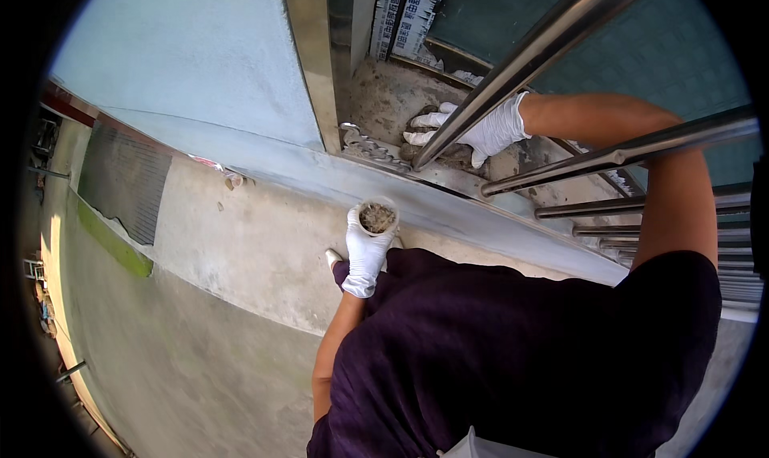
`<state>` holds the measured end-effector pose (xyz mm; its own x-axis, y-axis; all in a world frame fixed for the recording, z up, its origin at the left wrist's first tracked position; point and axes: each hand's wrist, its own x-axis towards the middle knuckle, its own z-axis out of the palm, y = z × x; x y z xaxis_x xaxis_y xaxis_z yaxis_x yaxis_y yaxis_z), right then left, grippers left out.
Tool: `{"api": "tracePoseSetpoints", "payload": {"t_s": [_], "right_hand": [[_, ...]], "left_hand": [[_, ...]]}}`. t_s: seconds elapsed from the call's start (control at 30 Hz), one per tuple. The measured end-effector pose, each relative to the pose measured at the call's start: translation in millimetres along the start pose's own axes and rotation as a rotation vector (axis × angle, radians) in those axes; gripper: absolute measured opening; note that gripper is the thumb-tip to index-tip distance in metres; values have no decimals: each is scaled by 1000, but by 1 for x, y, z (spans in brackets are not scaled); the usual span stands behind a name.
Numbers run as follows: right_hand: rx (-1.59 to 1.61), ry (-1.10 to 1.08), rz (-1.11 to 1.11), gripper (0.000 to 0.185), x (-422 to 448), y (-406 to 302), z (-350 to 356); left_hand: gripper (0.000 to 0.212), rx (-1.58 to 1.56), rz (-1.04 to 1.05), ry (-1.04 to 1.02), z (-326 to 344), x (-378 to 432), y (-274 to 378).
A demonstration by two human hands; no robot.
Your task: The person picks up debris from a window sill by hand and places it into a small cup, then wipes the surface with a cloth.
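Observation:
My left hand (pixel 365 250), in a white glove, holds a round, light-coloured cup (pixel 395 216) upright beside the wall. Inside the cup lies a loose heap of grey-brown debris (pixel 377 217). My right hand (pixel 462 127), also white-gloved, reaches behind the metal bars onto the dirty window sill (pixel 393 88). Its fingers are spread over a bunched grey-brown cloth (pixel 447 156) and press on it; one bar hides part of the hand. Dark stains and bits of dirt mark the sill around it.
Shiny metal bars (pixel 516 67) slant across the sill, with a scrolled metal ornament (pixel 375 148) at their foot. Behind stands a window pane (pixel 673 43) with torn printed film on its frame (pixel 414 19). A pale blue wall (pixel 204 55) rises from the concrete floor (pixel 240 241).

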<state>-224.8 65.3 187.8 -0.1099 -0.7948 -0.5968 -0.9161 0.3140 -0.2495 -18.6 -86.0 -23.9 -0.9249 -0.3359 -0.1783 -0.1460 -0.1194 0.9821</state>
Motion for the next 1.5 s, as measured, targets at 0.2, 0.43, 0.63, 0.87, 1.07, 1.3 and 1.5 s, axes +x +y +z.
{"api": "tracePoseSetpoints", "payload": {"t_s": [0.2, 0.43, 0.63, 0.87, 1.07, 1.3, 1.5], "right_hand": [[-22, 321, -124, 82, 33, 28, 41], [20, 492, -118, 52, 36, 38, 66], [366, 472, -49, 19, 44, 23, 56], [394, 255, 234, 46, 29, 73, 26], [653, 506, 693, 43, -53, 57, 25], [770, 996, 1234, 26, -108, -20, 65], [809, 1149, 1434, 25, -111, -130, 77]], "left_hand": [[62, -2, 9, 5, 4, 3, 8], [58, -21, 39, -8, 14, 8, 22], [59, 5, 68, -18, 11, -2, 8], [64, 45, 63, -174, -7, -7, 7], [63, 29, 114, -311, -34, -2, 29], [60, 19, 144, -522, -54, -4, 36], [58, 82, 147, -716, -54, -13, 42]]}}
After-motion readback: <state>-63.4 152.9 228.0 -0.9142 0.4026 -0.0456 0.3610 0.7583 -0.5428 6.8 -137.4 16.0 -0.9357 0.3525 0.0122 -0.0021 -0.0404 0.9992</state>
